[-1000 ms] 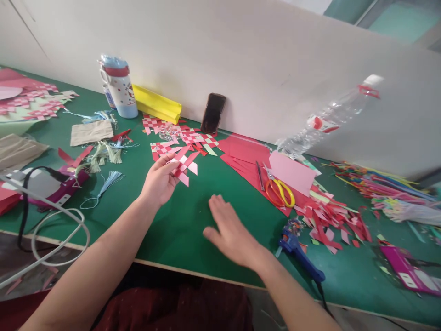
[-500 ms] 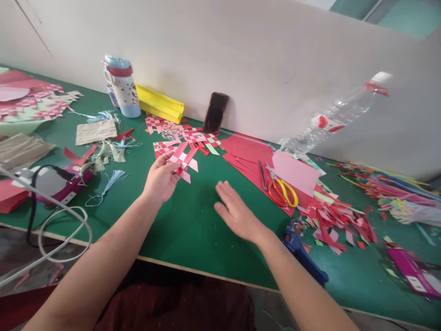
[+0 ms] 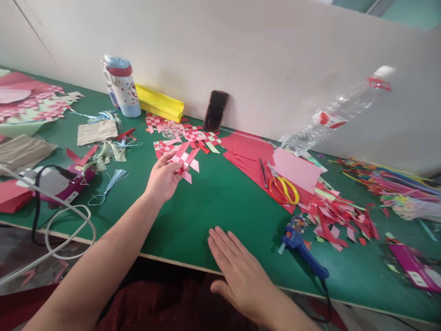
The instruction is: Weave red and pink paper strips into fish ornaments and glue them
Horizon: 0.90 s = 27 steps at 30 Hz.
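My left hand pinches a woven piece of red and pink paper strips just above the green table. My right hand lies flat and open at the table's near edge, fingers stretched out, holding nothing. More woven paper pieces lie beyond the held one. A blue glue gun rests to the right of my right hand.
Orange-handled scissors lie on red paper sheets beside a heap of cut strips. A phone, a yellow paper roll, a mug-like flask and a clear plastic bottle stand along the back wall. Cables hang at left.
My right hand has drawn back from the middle of the table toward me, to the near edge. The left hand keeps hold of the woven piece, nearly still.
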Motion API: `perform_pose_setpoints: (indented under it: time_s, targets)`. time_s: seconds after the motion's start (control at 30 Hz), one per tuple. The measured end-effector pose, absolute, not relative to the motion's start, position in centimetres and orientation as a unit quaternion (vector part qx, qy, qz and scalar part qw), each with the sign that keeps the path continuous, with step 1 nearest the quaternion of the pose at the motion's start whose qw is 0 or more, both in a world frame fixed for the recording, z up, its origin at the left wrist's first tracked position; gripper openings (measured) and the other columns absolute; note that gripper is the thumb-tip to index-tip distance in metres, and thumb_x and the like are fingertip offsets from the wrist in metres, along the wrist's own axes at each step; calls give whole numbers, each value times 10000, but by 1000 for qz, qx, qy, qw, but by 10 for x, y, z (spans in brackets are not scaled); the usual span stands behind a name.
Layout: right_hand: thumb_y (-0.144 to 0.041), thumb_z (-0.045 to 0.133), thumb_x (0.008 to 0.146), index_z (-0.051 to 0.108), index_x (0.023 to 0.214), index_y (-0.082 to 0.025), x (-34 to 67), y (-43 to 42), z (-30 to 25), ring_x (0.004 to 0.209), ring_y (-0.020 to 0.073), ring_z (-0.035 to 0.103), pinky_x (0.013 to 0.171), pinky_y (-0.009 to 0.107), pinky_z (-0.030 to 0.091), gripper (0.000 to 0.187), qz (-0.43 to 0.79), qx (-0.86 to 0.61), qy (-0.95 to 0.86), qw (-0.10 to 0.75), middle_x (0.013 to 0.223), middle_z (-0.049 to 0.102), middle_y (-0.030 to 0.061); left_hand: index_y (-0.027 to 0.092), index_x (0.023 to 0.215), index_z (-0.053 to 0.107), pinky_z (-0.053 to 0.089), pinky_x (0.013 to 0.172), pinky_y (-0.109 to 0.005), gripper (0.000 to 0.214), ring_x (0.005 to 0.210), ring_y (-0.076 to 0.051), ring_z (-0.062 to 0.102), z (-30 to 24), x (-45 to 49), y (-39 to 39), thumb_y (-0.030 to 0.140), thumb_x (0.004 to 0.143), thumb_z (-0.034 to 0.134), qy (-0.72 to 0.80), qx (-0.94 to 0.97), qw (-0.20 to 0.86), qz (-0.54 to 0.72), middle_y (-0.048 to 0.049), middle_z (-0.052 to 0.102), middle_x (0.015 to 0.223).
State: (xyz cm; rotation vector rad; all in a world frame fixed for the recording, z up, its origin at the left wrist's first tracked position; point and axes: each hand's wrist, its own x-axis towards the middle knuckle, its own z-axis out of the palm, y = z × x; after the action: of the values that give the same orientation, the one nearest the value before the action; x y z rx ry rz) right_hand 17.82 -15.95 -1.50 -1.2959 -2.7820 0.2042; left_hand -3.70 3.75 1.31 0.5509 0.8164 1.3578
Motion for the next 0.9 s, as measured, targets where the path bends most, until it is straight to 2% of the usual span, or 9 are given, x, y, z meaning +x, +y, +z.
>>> perform_pose_setpoints:
  time_s: [0.1,0.17,0.27,0.33,0.43,0.57,0.67,0.73,0.9]
  targets:
    - [-545,476,934,296,1523,-93,205,-202,-19,1418,278,367,1102,438,375,764,-12,-455,-890,28,1524,412,147,159,1006,562,514,592,-201,364,614,-113,641,12,-36,36,9,683,636,363,252,671,596,-15,633,730]
    - [-531,482,927,468,1428,-90,224,-227,-16,1312,287,505,1028,435,412,667,-80,-484,-871,27,1438,530,152,163,1000,562,510,588,-194,362,626,-118,647,12,-35,35,8,683,644,361,257,675,590,-17,634,728]
    - [-413,491,932,715,1070,-221,249,-253,-1,920,263,702,892,461,427,325,-159,-543,-823,43,1090,758,77,170,1013,558,515,589,-198,382,627,-124,651,13,-33,32,8,681,654,359,261,681,582,-11,629,703]
    - [-361,491,928,727,896,-268,256,-256,9,749,251,695,820,475,434,255,-171,-596,-783,54,888,778,34,171,1029,556,521,582,-207,393,609,-124,647,13,-32,30,13,683,655,360,266,684,576,-4,626,685]
    - [-343,475,944,696,1078,-200,236,-235,13,977,288,676,872,459,483,295,-147,-636,-748,116,1057,744,108,172,1041,551,534,586,-224,394,600,-128,651,12,-30,29,34,689,663,361,275,688,567,-1,630,688]
    - [-409,403,986,472,1423,-108,165,-172,-3,1413,309,368,1088,501,399,535,-40,-599,-792,107,1482,479,156,175,1053,546,543,596,-229,418,590,-124,652,10,-30,30,32,681,672,366,278,683,567,2,640,695]
    - [-565,355,974,374,1482,-54,112,-126,-12,1475,328,220,1155,572,283,721,40,-566,-819,80,1571,302,192,174,1048,545,540,592,-225,415,587,-125,656,9,-30,31,39,678,677,376,274,681,566,7,638,683]
    - [-621,324,960,348,1490,-41,93,-107,-14,1483,322,193,1173,599,212,786,65,-558,-823,79,1575,279,201,176,1044,544,542,598,-230,413,589,-128,658,9,-30,31,52,677,689,379,277,681,562,15,634,675]
    - [-635,361,944,331,1500,-40,111,-128,-19,1473,323,218,1170,543,270,815,49,-569,-818,67,1572,280,193,181,1055,553,533,568,-232,398,580,-132,655,5,-29,30,90,699,706,363,304,691,547,6,649,704]
